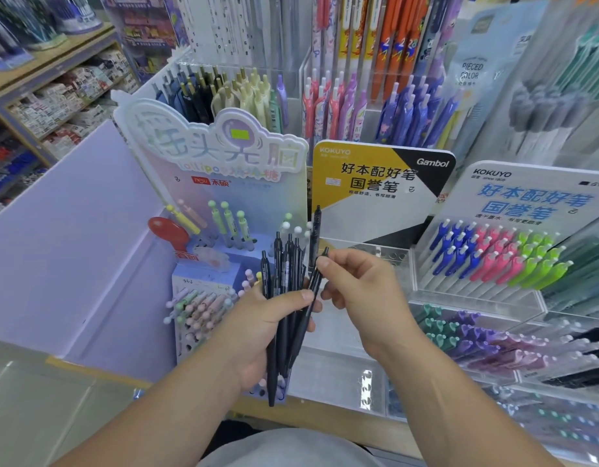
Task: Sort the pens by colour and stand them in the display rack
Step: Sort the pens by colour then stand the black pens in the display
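In front of the shop's pen displays, seen from the head camera, both hands are raised near the middle of the picture. The left hand (257, 332) is clenched around a bundle of dark pens (286, 264), thumb laid across the barrels, clip ends up and tips sticking out below the palm. The right hand (358, 291) pinches a single dark pen (314, 281) between thumb and fingers near its upper end. This pen leans against the right side of the bundle, and its lower part crosses the left hand's fingers.

A taller black pen (316, 227) rises above the rest. I cannot tell whether it belongs to the bundle or stands behind it.

Just beyond the right hand sits a clear rack (400, 261) with rows of round holes, below a yellow and black sign (358, 170).

To the right stands another clear stand (459, 294) whose pens are grouped by colour: blue pens (456, 247), then pink pens (493, 254), then green pens (540, 261).

To the left, touching nothing the hands hold, is a pastel stand (220, 153) with ball-topped pens (225, 217) upright in it, and a pale purple panel (72, 247) beyond that. Farther back, more pens fill the upper racks.
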`<state>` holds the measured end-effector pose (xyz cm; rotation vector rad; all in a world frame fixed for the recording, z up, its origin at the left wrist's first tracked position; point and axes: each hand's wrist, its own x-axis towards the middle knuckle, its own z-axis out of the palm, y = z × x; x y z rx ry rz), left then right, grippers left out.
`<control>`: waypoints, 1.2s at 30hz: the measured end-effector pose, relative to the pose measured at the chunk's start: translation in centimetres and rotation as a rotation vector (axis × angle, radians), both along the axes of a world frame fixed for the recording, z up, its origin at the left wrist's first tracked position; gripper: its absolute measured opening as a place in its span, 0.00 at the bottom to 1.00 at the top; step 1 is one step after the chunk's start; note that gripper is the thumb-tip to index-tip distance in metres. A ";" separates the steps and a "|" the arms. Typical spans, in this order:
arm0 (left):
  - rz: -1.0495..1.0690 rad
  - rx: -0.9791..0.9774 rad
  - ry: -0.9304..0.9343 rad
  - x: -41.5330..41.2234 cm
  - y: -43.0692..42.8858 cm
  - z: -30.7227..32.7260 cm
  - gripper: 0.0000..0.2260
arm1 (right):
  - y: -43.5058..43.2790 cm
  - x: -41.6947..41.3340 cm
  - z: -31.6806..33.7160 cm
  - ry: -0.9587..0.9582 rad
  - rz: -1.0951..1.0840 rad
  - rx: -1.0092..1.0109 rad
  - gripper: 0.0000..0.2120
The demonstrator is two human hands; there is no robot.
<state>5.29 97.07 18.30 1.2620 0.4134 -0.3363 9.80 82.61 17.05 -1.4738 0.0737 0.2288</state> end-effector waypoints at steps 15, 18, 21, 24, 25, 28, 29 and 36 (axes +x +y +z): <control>0.121 -0.102 0.147 0.8 2.2 -1.1 0.09 | -2.9 3.9 2.6 -0.323 -0.274 -0.110 0.09; 0.122 -0.172 0.182 0.8 2.5 -1.1 0.10 | -3.0 5.1 2.0 -0.450 -0.269 -0.293 0.10; 0.131 -0.221 0.181 0.7 2.6 -1.1 0.13 | -2.4 5.8 1.1 -0.538 -0.230 -0.419 0.12; 0.126 -0.228 0.164 0.7 2.8 -1.1 0.14 | -1.8 6.1 0.3 -0.619 -0.188 -0.517 0.12; 0.126 -0.227 0.160 0.7 2.8 -1.1 0.14 | -1.6 6.2 -0.1 -0.643 -0.178 -0.556 0.10; 0.127 -0.227 0.150 0.7 3.0 -1.2 0.15 | -1.1 6.5 -1.0 -0.694 -0.162 -0.646 0.11; 0.128 -0.229 0.148 0.7 3.0 -1.2 0.15 | -1.0 6.6 -1.3 -0.704 -0.153 -0.665 0.12; 0.125 -0.248 0.136 0.7 3.0 -0.9 0.15 | -0.1 7.2 -2.2 -0.671 -0.134 -0.735 0.10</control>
